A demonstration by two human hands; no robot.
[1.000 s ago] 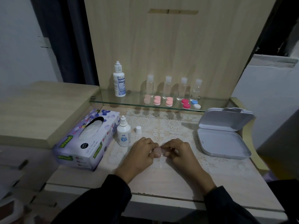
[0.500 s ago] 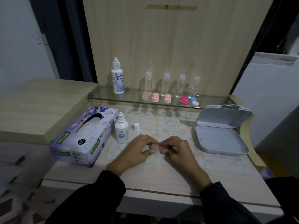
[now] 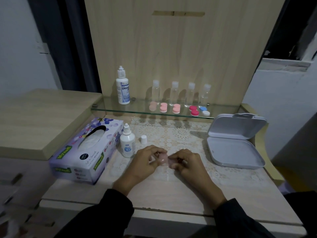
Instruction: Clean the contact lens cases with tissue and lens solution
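A pale pink contact lens case (image 3: 163, 160) is held just above the lace-covered table between both hands. My left hand (image 3: 145, 162) pinches its left end with curled fingers. My right hand (image 3: 186, 163) pinches the right end. Much of the case is hidden by my fingers. An uncapped small lens solution bottle (image 3: 127, 143) stands left of my hands, its white cap (image 3: 143, 139) beside it. A purple tissue box (image 3: 85, 150) lies further left.
A glass shelf (image 3: 106, 109) at the back carries a taller solution bottle (image 3: 123, 88), several clear small bottles (image 3: 174, 92) and several lens cases: pink (image 3: 163, 107), red (image 3: 193, 110), blue-and-white (image 3: 204, 111). An open white box (image 3: 235, 152) sits at right.
Both hands stay together on the pink case; the fingers have shifted slightly on it. The camera has tilted a little, so the scene sits lower in view.
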